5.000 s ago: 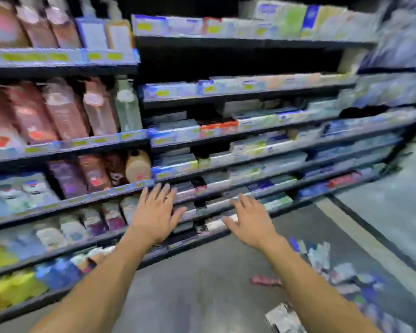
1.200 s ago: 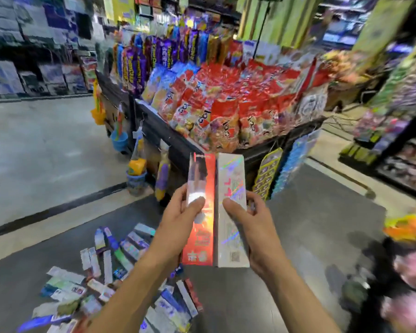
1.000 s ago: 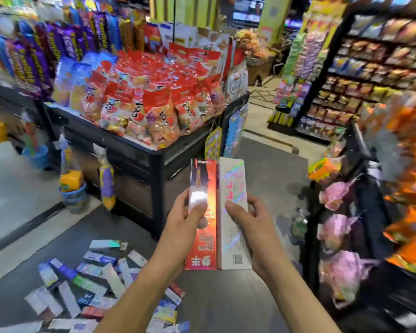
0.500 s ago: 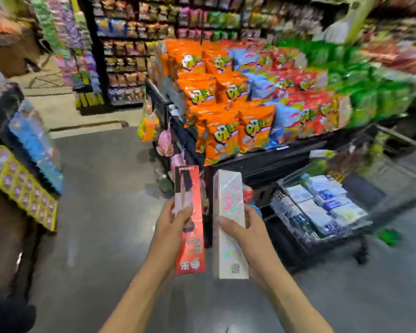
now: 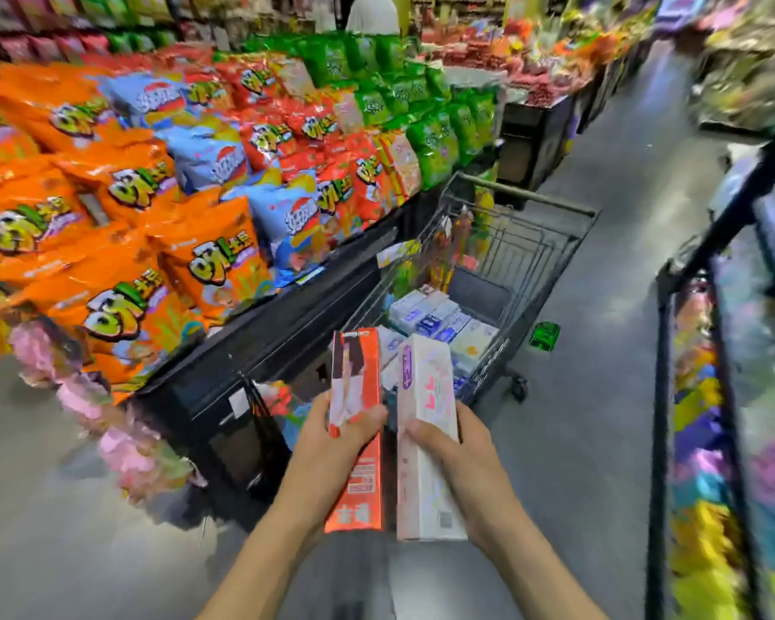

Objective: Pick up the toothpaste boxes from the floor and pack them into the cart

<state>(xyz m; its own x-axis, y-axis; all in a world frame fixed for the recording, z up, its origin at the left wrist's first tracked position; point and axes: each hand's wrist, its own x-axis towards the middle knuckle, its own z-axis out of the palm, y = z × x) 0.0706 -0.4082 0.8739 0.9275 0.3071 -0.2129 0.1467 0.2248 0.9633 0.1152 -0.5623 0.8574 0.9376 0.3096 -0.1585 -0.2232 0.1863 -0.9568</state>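
Wire cart [image 5: 551, 243] on the grey floor [image 5: 600, 418] holds what look like toothpaste boxes [image 5: 435, 319].

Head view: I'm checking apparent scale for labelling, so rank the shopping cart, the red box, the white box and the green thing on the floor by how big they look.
1. shopping cart
2. white box and red box, alike; nearness inflates both
3. green thing

Orange snack bags [image 5: 122, 243] are lying piled on the black display table [image 5: 287, 324] to my left, green bags [image 5: 426, 114] sitting farther back, pink flowers [image 5: 122, 449] hanging below.
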